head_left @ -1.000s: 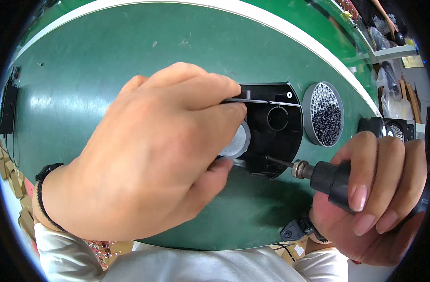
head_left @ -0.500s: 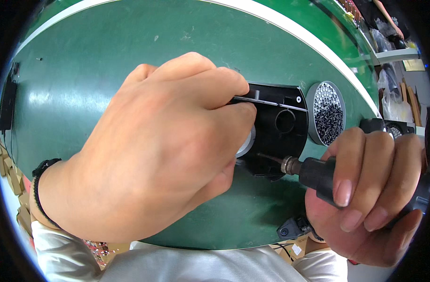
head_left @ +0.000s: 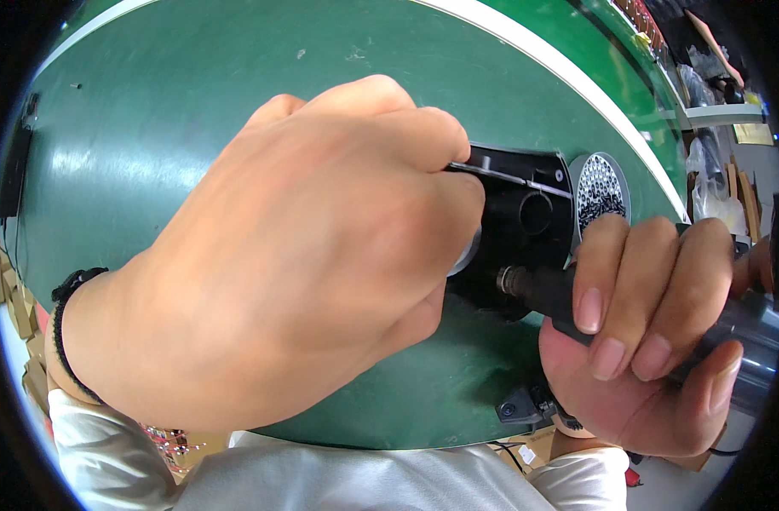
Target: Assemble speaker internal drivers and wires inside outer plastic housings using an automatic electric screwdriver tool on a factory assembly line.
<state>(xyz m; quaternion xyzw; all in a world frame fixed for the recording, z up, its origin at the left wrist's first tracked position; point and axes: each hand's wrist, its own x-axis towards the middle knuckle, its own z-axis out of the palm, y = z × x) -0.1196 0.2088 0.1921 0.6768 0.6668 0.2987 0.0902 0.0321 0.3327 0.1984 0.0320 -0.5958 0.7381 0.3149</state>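
Note:
My left hand (head_left: 321,255), seen from the back, is closed on a black plastic housing (head_left: 547,238). A ring-shaped boss and a thin light strip show on the housing, and a pale round part peeks out beside my fingers. Most of its left side is hidden behind the hand. My right hand (head_left: 632,358) has its fingers wrapped round a black electric screwdriver (head_left: 547,291). The tool's metal collar lies over the lower right part of the housing. Its bit is lost against the dark plastic, so I cannot tell whether it touches a screw.
Just beyond the right hand stands a round grey dish (head_left: 625,192) with small black screws (head_left: 600,207). A small black device (head_left: 519,409) sits at the near edge of the green table (head_left: 193,153). Another person's arm (head_left: 715,44) shows at the far right.
My right hand has brought the screwdriver left and slightly up, its collar now over the housing. My left hand and the housing have shifted slightly right and up in view.

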